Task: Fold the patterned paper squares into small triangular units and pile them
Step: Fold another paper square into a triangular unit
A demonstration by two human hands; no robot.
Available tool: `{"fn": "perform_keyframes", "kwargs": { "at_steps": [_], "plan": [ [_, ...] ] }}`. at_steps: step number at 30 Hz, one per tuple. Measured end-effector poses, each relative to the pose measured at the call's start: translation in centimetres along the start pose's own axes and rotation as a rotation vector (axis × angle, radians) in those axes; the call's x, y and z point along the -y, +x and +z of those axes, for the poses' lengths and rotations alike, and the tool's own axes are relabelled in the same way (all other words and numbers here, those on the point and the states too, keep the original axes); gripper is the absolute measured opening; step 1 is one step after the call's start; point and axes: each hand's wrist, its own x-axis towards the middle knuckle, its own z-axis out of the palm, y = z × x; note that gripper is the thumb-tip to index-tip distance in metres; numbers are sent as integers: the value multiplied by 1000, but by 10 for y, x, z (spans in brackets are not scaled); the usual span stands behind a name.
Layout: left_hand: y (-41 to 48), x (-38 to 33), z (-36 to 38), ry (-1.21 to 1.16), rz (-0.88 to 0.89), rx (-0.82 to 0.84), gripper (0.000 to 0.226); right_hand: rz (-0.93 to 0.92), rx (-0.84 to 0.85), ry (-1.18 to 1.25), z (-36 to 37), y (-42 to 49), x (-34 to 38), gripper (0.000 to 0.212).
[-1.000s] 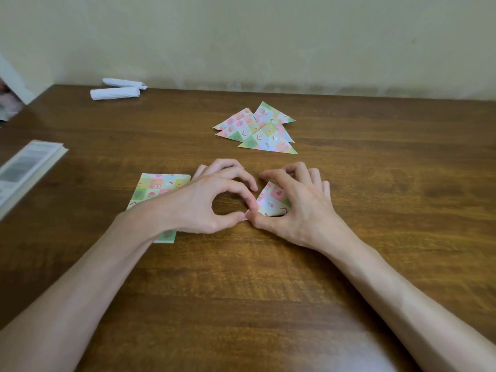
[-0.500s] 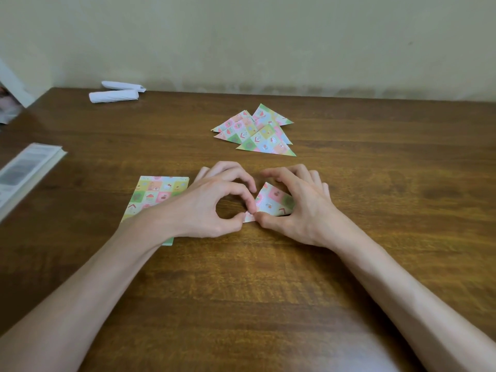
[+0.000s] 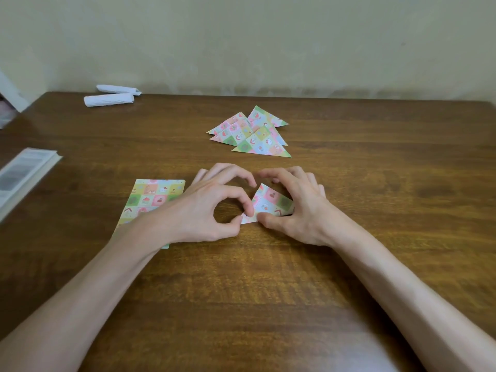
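Two-handed hold: L hand (image 3: 198, 210) pinches paper (image 3: 271, 204) at near-left corner, mid table (image 3: 268, 291); R hand (image 3: 300, 210) grips right side, hiding it. Pile (image 3: 252, 136) far; stack (image 3: 150, 197) left, partly under L wrist. Booklet (image 3: 24, 173) far-left: text blurred, cut off.

Likely home room: dark wooden table (image 3: 268, 291) against plain cream wall (image 3: 268, 36), book (image 3: 24, 170) at left edge.
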Motion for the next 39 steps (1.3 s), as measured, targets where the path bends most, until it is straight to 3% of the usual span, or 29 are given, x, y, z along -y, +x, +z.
{"fn": "perform_keyframes", "kwargs": {
  "at_steps": [27, 39],
  "plan": [
    [-1, 2, 0, -47, 14, 51, 21, -41, 80, 183, -11, 4, -22, 79],
    [-3, 1, 0, 8, 42, 112, 40, -27, 126, 296, -17, 6, -35, 87]
  ]
}}
